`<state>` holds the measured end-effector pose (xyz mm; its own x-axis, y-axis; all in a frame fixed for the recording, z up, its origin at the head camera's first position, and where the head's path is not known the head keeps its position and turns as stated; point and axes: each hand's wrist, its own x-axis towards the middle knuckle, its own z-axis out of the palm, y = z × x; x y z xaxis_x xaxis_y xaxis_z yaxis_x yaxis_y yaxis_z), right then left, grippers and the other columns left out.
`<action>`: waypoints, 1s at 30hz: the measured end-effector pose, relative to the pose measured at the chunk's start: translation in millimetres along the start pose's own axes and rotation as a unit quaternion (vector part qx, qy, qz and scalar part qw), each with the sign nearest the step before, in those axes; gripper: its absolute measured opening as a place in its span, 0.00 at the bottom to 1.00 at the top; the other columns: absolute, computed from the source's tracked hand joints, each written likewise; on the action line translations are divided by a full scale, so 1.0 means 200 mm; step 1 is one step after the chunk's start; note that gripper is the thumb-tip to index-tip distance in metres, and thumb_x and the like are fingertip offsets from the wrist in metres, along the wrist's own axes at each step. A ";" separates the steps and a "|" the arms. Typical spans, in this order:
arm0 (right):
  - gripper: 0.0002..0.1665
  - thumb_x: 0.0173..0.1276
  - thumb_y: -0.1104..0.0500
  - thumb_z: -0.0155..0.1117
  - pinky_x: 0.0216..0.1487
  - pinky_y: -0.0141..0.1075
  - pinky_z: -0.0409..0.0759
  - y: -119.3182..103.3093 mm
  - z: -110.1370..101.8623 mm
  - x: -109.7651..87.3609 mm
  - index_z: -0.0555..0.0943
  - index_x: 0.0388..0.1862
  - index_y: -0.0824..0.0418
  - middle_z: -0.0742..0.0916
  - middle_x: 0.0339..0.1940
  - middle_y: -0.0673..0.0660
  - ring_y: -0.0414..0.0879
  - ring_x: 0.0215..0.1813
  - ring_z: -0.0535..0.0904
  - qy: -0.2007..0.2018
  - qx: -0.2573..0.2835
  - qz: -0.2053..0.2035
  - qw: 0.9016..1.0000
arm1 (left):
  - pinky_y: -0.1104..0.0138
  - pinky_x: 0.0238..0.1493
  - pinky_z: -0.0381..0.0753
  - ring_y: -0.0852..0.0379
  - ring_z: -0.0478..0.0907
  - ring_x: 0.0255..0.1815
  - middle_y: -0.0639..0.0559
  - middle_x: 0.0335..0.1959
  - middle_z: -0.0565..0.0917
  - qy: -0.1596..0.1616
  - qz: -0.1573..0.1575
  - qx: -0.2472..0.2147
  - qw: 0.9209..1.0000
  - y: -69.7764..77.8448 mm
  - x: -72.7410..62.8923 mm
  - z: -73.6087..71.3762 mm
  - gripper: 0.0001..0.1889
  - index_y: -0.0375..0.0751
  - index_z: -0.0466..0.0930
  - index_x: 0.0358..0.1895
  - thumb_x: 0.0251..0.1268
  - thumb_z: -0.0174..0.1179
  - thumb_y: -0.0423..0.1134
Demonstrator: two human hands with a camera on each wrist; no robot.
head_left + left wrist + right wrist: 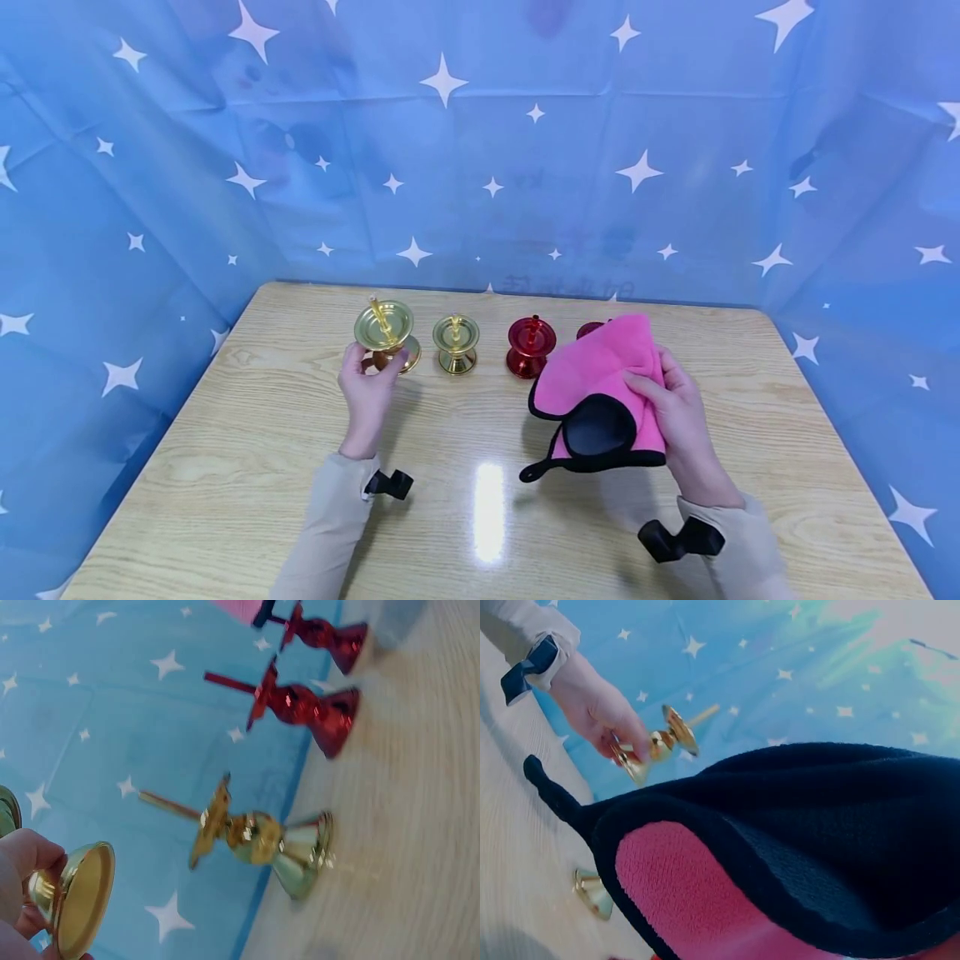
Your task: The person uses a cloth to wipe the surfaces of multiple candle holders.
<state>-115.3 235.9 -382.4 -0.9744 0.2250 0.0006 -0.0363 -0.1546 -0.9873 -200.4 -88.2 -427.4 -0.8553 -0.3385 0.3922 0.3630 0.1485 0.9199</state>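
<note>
My left hand (365,398) grips a gold candle holder (384,325) by its lower part, fingers and thumb around it. In the left wrist view its base (88,900) is raised off the table and faces outward. My right hand (678,408) pinches a pink cloth (600,367) with black edging, a round black patch and a hanging loop. It hangs folded over the table, its dark inner side showing in the right wrist view. A second gold candle holder (456,337) stands upright right of my left hand.
A red candle holder (531,342) stands in the middle of the back row. Another red one (588,328) is mostly hidden behind the cloth. The wooden table (247,433) ends at a blue star-patterned curtain (495,142) behind and at both sides.
</note>
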 end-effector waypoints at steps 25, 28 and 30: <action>0.20 0.68 0.72 0.50 0.39 0.24 0.75 0.25 -0.42 0.03 0.77 0.48 0.48 0.83 0.37 0.45 0.35 0.38 0.78 -0.038 0.058 0.048 0.996 | 0.64 0.44 0.73 0.52 0.76 0.41 0.40 0.40 0.81 -0.004 -0.087 0.076 0.993 -0.32 0.09 -0.07 0.17 0.30 0.78 0.43 0.46 0.67 0.25; 0.20 0.68 0.71 0.51 0.39 0.24 0.75 0.27 -0.47 0.03 0.78 0.46 0.47 0.83 0.36 0.44 0.34 0.38 0.78 -0.030 0.048 0.063 0.996 | 0.62 0.46 0.73 0.49 0.76 0.42 0.38 0.41 0.81 -0.008 -0.092 0.083 0.992 -0.34 0.09 -0.07 0.17 0.30 0.78 0.43 0.46 0.67 0.26; 0.20 0.68 0.71 0.50 0.38 0.24 0.75 0.28 -0.49 0.03 0.79 0.44 0.46 0.82 0.35 0.43 0.34 0.37 0.77 -0.022 0.044 0.073 0.996 | 0.60 0.47 0.73 0.48 0.76 0.43 0.37 0.41 0.81 -0.013 -0.095 0.091 0.991 -0.35 0.09 -0.07 0.17 0.30 0.78 0.43 0.46 0.67 0.26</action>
<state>-101.3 323.8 -452.8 -0.9795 0.1508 -0.1338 0.0900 -0.2669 -0.9595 -235.7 -118.5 -483.8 -0.9120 -0.3529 0.2090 0.1231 0.2506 0.9602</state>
